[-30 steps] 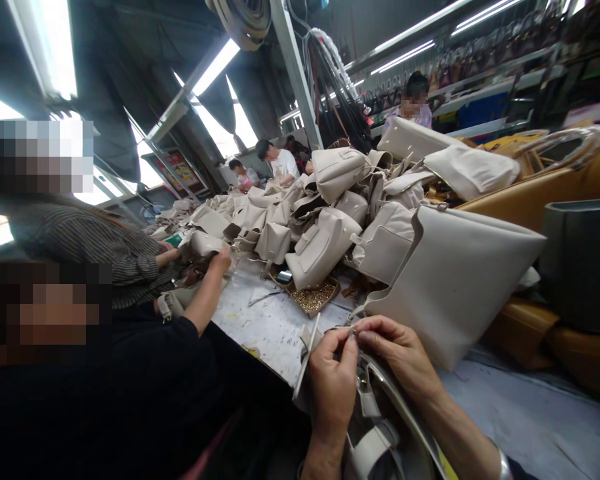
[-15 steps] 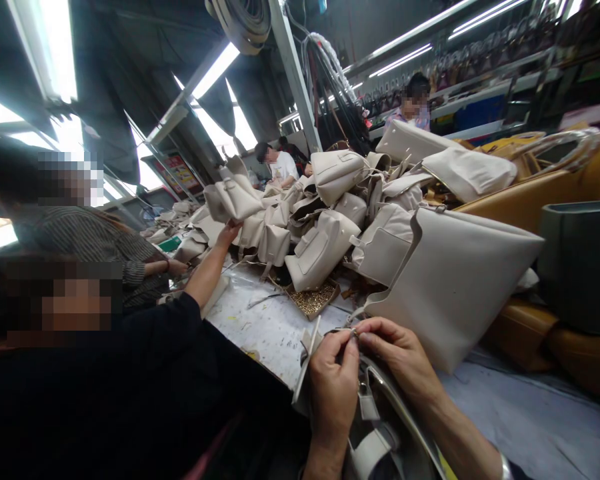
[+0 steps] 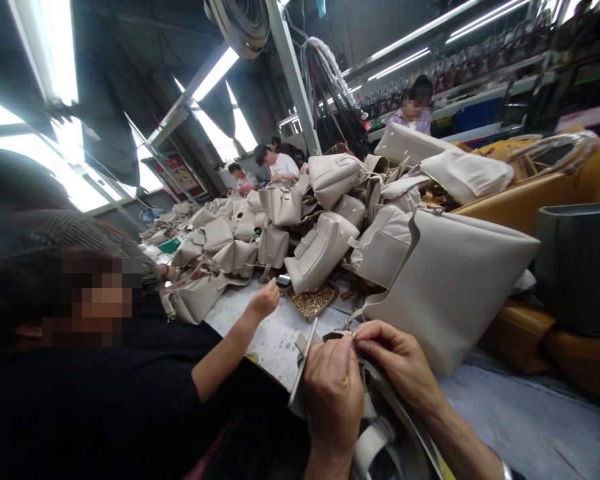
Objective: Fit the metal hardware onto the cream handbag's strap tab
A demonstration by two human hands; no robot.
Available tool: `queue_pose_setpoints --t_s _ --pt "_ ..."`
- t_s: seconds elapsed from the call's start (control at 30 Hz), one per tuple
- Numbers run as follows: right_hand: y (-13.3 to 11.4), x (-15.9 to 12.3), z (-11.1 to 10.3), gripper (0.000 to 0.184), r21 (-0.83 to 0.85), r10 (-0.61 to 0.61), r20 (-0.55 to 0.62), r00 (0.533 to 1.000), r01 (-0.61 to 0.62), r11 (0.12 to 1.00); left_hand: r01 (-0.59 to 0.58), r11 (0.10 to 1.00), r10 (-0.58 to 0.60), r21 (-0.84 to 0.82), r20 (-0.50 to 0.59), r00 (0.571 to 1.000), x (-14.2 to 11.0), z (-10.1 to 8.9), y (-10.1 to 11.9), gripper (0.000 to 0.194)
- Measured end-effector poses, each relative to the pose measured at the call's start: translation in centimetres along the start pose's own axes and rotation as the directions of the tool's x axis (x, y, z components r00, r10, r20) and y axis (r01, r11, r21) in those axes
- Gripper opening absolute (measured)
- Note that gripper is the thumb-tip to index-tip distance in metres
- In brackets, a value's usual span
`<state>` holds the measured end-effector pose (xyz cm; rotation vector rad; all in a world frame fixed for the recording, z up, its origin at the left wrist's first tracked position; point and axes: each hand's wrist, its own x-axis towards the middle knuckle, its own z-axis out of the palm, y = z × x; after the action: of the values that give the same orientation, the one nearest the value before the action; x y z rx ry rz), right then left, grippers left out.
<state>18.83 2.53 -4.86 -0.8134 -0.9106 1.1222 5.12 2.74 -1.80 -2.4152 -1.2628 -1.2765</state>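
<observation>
Left hand (image 3: 334,387) and right hand (image 3: 397,357), fingers closed, pinch together the pale beige leather bag (image 3: 375,448) below them; probably it is light, floppy, best held by firm edge.

Left hand (image 3: 334,387) and right hand (image 3: 397,360) on a pale bag (image 3: 380,447) — fingers nearly meeting, tray of gold pieces (image 3: 314,301) beyond.

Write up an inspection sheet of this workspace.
Surface: pale table, specked and stained.
Job's things: pale bag in hand; small piece at the fingertips, too small to identify.
Clutter: heaped pale bags; open box of gold-coloured pieces.
Hands: left hand grips the bag; right hand pinches the small piece.
Cables: dark strands hang by a post; cables or straps, cannot tell.
Surroundings: co-worker's hand near the box; more people beyond.
</observation>
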Motion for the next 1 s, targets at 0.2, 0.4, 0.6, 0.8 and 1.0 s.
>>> queue_pose_setpoints --t_s 0.2,0.4,0.6,0.8,1.0 --pt "0.0 -0.1 -0.2 0.023 -0.014 0.031 -0.030 0.999 -0.031 0.999 -0.060 0.998 0.061 0.035 -0.040 0.997 0.1 0.1 0.3 0.017" --pt "0.1 -0.7 0.1 0.029 -0.080 -0.004 -0.101 0.995 -0.004 0.997 -0.082 0.993 0.086 0.079 -0.047 0.995 0.2 0.3 0.9 0.019" --pt "-0.4 -0.5 -0.5 0.029 -0.067 0.042 -0.054 0.998 -0.045 0.997 -0.083 0.995 0.082 -0.058 -0.010 0.997 0.2 0.1 0.8 0.018" --pt "-1.1 -0.4 -0.7 0.020 -0.159 -0.061 0.039 0.997 0.067 0.985 0.069 0.963 -0.062 -0.259 0.033 0.998 -0.6 0.0 0.7 0.021" --pt "-1.9 -0.7 -0.2 0.009 -0.388 -0.244 0.072 0.967 0.253 0.886 0.262 0.894 -0.239 -0.363 0.109 0.965 -1.3 0.2 0.7 0.020"
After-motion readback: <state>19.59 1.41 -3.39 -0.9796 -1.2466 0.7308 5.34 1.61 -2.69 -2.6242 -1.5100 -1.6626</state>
